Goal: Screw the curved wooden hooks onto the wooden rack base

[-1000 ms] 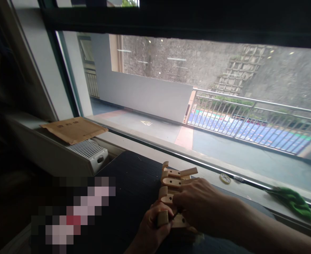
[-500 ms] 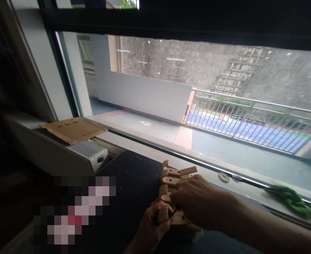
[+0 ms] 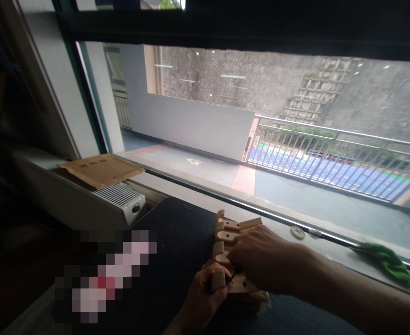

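Several pale wooden hook-shaped pieces (image 3: 228,236), with curved ends and dark round holes, lie side by side on a dark tabletop (image 3: 184,237). My left hand (image 3: 207,288) is closed around the curved end of the nearest wooden hook (image 3: 218,280). Just to its right, my right hand (image 3: 257,256) is closed above the row, with its knuckles up. A thin dark tool (image 3: 232,278) shows between the two hands; its kind I cannot make out. The right hand's fingers and what they grip are mostly hidden. Beneath the hooks sits a stack (image 3: 261,302) in shadow.
A wide window stands behind the table. On its sill lie a roll of tape (image 3: 297,232) and a green cloth (image 3: 388,265). At left, a brown envelope (image 3: 100,170) rests on a white slatted unit (image 3: 121,200). A blurred-out patch (image 3: 110,279) covers the tabletop's lower left.
The view has shifted slightly, so everything sits a little further right. Both hands keep their hold, and the right hand has turned a little at most.
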A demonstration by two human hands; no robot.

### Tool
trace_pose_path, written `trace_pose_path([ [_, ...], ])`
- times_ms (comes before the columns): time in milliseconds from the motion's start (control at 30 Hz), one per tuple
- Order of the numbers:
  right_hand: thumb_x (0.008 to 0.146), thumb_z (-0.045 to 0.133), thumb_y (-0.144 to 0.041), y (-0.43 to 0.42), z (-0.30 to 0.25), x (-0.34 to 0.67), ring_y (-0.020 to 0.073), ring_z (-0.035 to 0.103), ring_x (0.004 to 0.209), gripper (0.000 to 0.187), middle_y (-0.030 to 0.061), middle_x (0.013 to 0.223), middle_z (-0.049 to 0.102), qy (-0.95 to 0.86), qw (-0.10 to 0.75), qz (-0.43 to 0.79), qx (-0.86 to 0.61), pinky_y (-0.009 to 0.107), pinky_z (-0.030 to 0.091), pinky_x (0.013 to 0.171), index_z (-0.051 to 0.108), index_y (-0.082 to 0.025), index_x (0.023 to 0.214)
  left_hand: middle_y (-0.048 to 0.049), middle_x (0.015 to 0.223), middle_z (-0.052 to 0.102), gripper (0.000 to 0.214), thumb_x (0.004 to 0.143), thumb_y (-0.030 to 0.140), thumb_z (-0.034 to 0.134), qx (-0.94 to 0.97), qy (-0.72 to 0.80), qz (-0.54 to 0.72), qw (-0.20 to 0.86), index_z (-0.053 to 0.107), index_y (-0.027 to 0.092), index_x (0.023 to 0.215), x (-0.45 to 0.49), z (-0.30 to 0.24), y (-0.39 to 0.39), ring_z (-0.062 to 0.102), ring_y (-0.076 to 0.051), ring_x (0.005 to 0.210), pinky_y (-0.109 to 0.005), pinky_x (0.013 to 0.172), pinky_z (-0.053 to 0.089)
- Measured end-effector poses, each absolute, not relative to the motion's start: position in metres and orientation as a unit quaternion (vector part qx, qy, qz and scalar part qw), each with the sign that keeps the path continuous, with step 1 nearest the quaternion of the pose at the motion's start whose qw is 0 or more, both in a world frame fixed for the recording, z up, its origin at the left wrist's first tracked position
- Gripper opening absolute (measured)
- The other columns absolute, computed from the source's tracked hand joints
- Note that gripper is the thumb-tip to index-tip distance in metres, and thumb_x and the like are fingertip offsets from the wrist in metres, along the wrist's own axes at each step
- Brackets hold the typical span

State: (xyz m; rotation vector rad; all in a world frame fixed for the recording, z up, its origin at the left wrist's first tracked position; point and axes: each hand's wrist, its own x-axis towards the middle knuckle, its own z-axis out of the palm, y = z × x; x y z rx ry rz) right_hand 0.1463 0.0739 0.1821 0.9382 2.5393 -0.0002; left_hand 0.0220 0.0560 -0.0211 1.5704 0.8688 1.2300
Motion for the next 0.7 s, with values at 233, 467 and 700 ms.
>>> trace_pose_path([
  [233, 0.083, 0.054, -0.018, 0.0735, 0.1763, 0.1449, 0.0130, 0.053, 0.059, 0.015, 0.0040, 0.071, 0.063, 0.912, 0.231, 0.020, 0.339, 0.026, 0.026, 0.049, 0.064, -0.015, 0.073, -0.0011, 0.080, 0.060, 0.008, 0.074, 0.012, 0.060, 0.646, 0.360, 0.494, 0.457, 0.063, 0.018, 0.079, 0.0213, -0.0277, 0.0564, 0.055, -0.017, 0.078, -0.026, 0.072, 0.042],
  [467, 0.076, 0.061, -0.018, 0.0707, 0.1813, 0.1435, 0.0156, 0.056, 0.072, 0.006, 0.0054, 0.081, 0.065, 0.922, 0.192, 0.010, 0.336, 0.026, 0.031, 0.057, 0.065, -0.016, 0.080, -0.0015, 0.080, 0.059, 0.005, 0.074, 0.012, 0.060, 0.636, 0.360, 0.496, 0.469, 0.061, 0.017, 0.075, 0.0222, -0.0208, 0.0559, 0.055, -0.017, 0.078, -0.027, 0.073, 0.043],
  [700, 0.077, 0.059, -0.021, 0.0739, 0.1747, 0.1415, 0.0129, 0.051, 0.057, 0.014, 0.0018, 0.063, 0.059, 0.913, 0.208, 0.000, 0.352, 0.027, 0.022, 0.046, 0.060, -0.016, 0.064, -0.0027, 0.080, 0.060, 0.004, 0.075, 0.013, 0.060, 0.646, 0.366, 0.488, 0.458, 0.062, 0.016, 0.076, 0.0210, -0.0210, 0.0546, 0.055, -0.018, 0.078, -0.028, 0.074, 0.043],
])
